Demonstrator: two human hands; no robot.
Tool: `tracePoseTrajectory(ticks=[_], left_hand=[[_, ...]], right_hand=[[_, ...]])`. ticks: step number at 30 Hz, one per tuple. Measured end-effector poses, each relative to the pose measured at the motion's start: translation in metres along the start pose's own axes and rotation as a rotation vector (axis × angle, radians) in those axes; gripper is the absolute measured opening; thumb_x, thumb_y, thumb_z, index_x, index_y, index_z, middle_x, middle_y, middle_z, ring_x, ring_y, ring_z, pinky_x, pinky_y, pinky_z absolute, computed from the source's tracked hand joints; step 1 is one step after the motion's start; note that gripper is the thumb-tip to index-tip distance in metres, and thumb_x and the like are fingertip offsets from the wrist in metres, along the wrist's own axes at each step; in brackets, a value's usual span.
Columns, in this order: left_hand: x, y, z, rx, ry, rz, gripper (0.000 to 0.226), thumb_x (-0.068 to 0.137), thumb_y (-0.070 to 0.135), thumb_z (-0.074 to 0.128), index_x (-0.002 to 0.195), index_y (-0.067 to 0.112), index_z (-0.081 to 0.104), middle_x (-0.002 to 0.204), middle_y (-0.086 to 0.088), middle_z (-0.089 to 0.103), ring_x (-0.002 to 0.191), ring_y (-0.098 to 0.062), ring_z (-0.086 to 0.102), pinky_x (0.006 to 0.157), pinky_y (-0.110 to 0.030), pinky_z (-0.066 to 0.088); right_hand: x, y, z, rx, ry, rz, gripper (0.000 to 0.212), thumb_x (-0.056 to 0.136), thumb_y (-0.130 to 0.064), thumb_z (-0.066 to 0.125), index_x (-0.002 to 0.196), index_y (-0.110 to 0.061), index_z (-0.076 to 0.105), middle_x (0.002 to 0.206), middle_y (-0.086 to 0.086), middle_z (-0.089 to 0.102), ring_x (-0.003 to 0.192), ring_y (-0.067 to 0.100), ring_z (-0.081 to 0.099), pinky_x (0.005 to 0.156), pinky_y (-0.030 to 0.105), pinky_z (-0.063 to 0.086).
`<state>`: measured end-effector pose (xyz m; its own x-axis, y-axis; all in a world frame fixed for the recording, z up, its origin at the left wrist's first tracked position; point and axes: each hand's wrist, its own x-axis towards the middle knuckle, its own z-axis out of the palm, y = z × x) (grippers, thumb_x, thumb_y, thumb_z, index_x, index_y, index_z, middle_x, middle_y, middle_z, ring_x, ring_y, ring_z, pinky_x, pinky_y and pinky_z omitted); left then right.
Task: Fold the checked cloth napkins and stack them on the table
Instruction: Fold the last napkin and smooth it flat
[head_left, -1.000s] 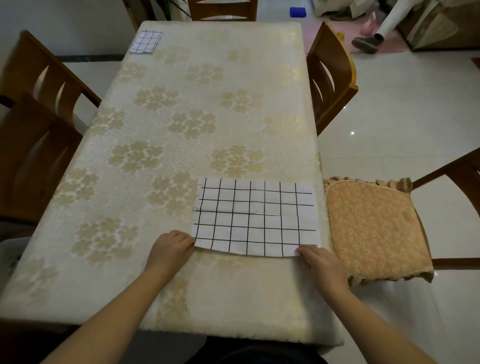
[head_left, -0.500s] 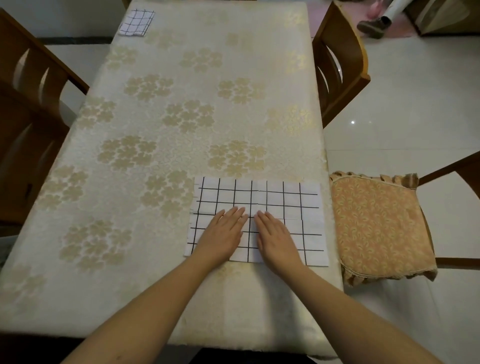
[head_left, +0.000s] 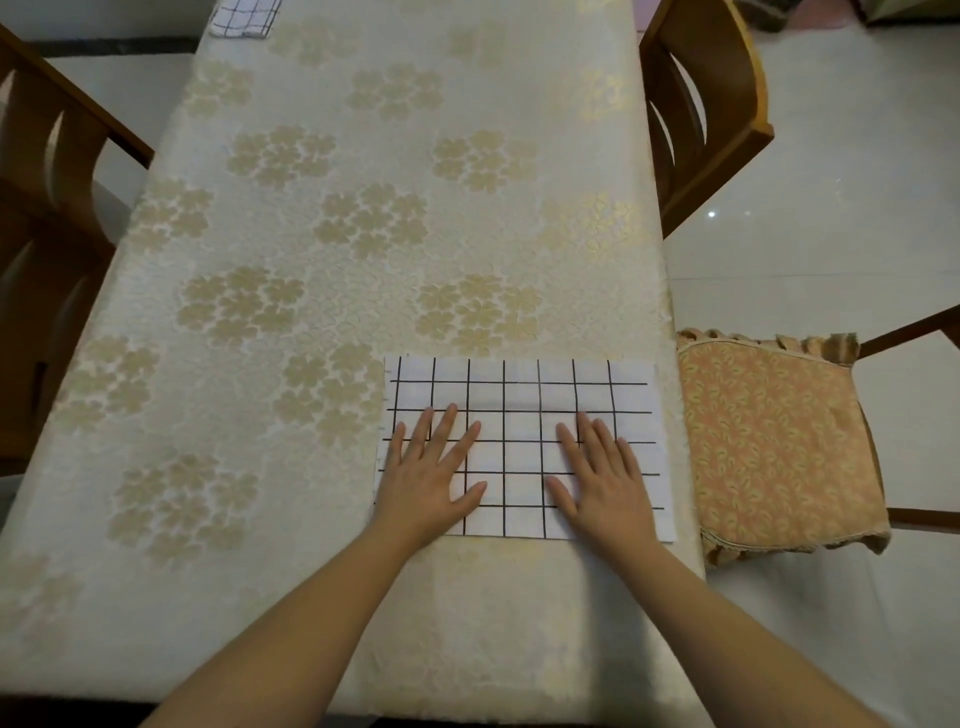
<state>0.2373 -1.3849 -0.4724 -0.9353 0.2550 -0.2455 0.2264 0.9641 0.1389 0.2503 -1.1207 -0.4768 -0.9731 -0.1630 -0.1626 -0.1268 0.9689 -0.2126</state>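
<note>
- Napkin (head_left: 522, 415) flat on table (head_left: 332, 249), white with black grid, long side across, near front right corner
- Right edge of napkin close to table's right edge; near edge set back from table's front edge
- Faint crease line across upper part, looks folded once, layer count not clear
- Left hand (head_left: 428, 473) palm down on napkin's left half, fingers straight and spread, pointing away, thumb out toward centre
- Heel of left hand over napkin's near left corner, wrist past near edge
- Right hand (head_left: 602, 480) palm down on right half, fingers straight, slightly spread, thumb toward centre
- Hands apart, bare strip of grid between thumbs, neither gripping anything, both pressing flat
- Both forearms bare, coming in from bottom of view, converging toward napkin
- Second napkin (head_left: 244, 18) at far left corner of table, same grid, smaller and folded, partly cut off by top of view, well apart from first
- Tablecloth cream with gold flower clusters, covers whole top, hangs over front edge
- Cushion (head_left: 779, 447) orange patterned with frilled border, on chair seat just beside table's right edge, level with napkin
- Wooden chair (head_left: 701, 104) further back on right, backrest against table side
- More wooden chairs (head_left: 47, 208) on left side, backs toward table
- Floor pale glossy tile, small light glint right of far chair
</note>
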Motion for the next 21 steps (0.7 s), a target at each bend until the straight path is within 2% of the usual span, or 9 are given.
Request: tracePoseTrajectory(ticks=[4,7,12,16,21], left_hand=[[-0.006,-0.025,-0.004,0.024,-0.004,-0.024,0.078,0.088,0.076,0.021,0.154,0.042,-0.003,0.163,0.002,-0.014,0.149,-0.022,-0.016,0.12,-0.052,0.001],[-0.007,-0.03,-0.004,0.021,0.002,-0.01,0.079,0.088,0.075,0.024,0.154,0.04,0.0,0.164,0.001,-0.012,0.15,-0.023,-0.014,0.12,-0.051,0.002],[-0.008,-0.027,-0.006,0.028,0.03,-0.006,0.078,0.089,0.072,0.028,0.155,0.039,0.001,0.164,-0.001,-0.013,0.15,-0.022,-0.013,0.119,-0.054,-0.001],[-0.014,-0.021,-0.013,-0.055,0.085,0.002,0.071,0.093,0.06,0.03,0.155,0.034,0.008,0.164,-0.003,-0.008,0.15,-0.02,-0.011,0.119,-0.047,-0.005],[-0.029,-0.006,-0.012,-0.183,0.123,0.04,0.057,0.097,0.048,0.025,0.148,0.024,0.037,0.16,-0.001,0.024,0.148,-0.016,0.008,0.118,-0.033,0.003]], right_hand=[[-0.01,0.033,-0.01,-0.015,-0.02,0.096,0.069,0.096,-0.063,0.02,0.156,-0.034,0.006,0.165,-0.004,0.002,0.151,0.014,-0.002,0.121,0.04,0.004],[-0.013,0.038,-0.012,-0.025,-0.051,0.091,0.069,0.096,-0.063,0.019,0.156,-0.034,0.002,0.165,-0.005,-0.003,0.151,0.013,-0.007,0.121,0.04,0.001],[-0.013,0.032,-0.012,-0.026,-0.04,0.108,0.069,0.096,-0.061,0.02,0.156,-0.032,0.005,0.165,-0.003,-0.003,0.15,0.013,-0.01,0.121,0.039,-0.006],[-0.026,0.025,-0.013,-0.032,0.101,-0.003,0.066,0.096,-0.053,0.03,0.155,-0.021,0.024,0.162,0.002,0.018,0.15,0.019,0.012,0.12,0.045,0.009],[-0.053,0.025,-0.004,-0.013,0.185,-0.22,0.054,0.092,-0.051,0.044,0.134,-0.018,0.056,0.143,0.005,0.052,0.136,0.023,0.039,0.114,0.044,0.025]])
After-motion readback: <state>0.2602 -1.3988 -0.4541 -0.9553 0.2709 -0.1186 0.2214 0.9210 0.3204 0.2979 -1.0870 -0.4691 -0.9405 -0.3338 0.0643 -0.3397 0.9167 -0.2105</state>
